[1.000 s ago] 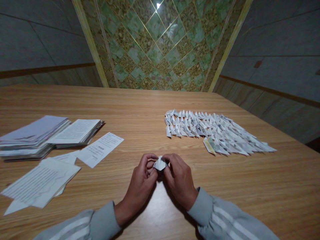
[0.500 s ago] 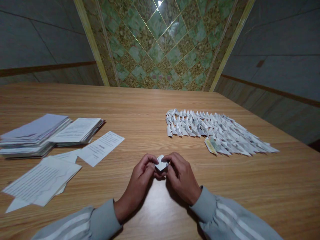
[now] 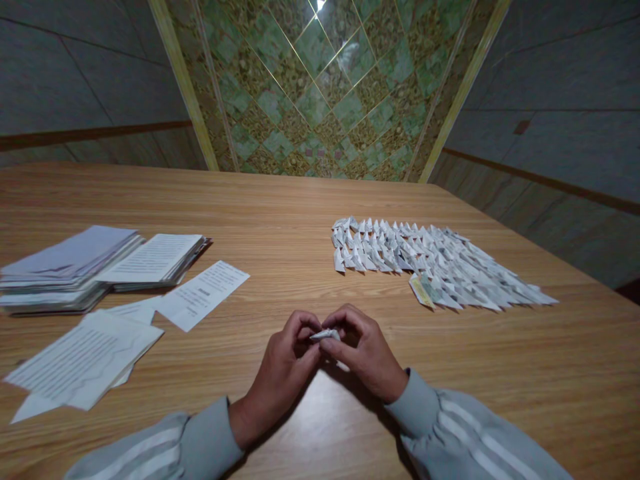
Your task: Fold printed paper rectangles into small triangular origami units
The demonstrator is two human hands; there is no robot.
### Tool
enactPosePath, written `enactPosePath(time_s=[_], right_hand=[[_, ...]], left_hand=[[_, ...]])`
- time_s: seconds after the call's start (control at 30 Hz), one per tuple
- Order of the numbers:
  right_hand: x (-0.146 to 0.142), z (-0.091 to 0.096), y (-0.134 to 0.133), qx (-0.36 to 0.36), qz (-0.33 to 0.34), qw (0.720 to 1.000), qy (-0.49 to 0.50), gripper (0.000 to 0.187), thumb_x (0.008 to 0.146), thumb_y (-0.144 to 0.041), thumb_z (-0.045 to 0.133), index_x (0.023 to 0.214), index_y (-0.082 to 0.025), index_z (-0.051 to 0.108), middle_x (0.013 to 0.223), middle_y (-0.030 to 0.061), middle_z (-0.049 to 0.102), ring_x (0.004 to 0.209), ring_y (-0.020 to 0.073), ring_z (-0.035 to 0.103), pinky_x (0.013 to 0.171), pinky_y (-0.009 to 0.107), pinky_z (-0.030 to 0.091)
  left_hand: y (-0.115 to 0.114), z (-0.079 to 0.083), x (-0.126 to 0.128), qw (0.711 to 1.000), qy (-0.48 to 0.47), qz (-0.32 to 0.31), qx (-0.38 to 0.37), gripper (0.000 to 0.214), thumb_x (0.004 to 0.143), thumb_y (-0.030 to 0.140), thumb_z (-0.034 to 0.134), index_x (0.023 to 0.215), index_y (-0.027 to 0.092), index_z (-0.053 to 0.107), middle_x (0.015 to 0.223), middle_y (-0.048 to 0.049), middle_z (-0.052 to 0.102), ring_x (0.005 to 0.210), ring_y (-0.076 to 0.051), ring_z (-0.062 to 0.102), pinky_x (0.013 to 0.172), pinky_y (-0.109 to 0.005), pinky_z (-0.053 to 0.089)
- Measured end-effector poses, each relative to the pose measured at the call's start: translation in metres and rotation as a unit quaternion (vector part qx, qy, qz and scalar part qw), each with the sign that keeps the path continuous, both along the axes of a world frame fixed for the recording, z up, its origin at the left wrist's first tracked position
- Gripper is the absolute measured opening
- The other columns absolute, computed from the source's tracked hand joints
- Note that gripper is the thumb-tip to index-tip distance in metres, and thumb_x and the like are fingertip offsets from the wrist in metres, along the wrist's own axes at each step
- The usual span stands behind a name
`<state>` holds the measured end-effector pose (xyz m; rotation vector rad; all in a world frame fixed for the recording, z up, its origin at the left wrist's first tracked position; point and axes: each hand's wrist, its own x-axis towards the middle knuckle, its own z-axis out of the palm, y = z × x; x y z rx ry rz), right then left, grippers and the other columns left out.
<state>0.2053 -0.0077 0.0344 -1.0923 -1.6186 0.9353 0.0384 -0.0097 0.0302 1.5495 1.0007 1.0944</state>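
Note:
A small piece of folded white paper (image 3: 326,335) is held between both hands just above the near middle of the table. My left hand (image 3: 286,357) pinches it from the left with bent fingers. From the right, my right hand (image 3: 367,350) grips it between thumb and fingers. Much of the paper is covered by the fingertips, so its full shape cannot be made out. Beyond and to the right stand rows of small folded paper boats (image 3: 380,247), mostly white, with one yellow and green piece (image 3: 423,291) at the near left end of the front row.
On the left of the wooden table (image 3: 280,220) lie a thick paper stack (image 3: 70,260) and a smaller printed stack (image 3: 155,260). Loose printed sheets (image 3: 90,357) overlap nearer me, with a single slip (image 3: 203,295) beside them. A tiled wall (image 3: 320,100) rises behind.
The folded paper has been turned from showing a broad face to lying edge-on. My fingers have shifted around it, and the right thumb now crosses its near side. Stacks and boats stay put.

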Motion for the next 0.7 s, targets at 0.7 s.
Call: enactPosePath(time_s=[0.7], right_hand=[[0.001,0.013,-0.001,0.176,0.030,0.984,-0.024,0.025,0.088,-0.041,0.069,0.075,-0.019,0.068,0.068,0.0017,0.063,0.069,0.0162,0.058,0.065,0.029,0.044]], left_hand=[[0.004,0.004,-0.015,0.977,0.092,-0.009,0.192,0.011,0.083,0.023,0.069,0.087,0.025,0.080,0.077,-0.0055,0.079,0.067,-0.021,0.072,0.064,-0.027,0.050]])
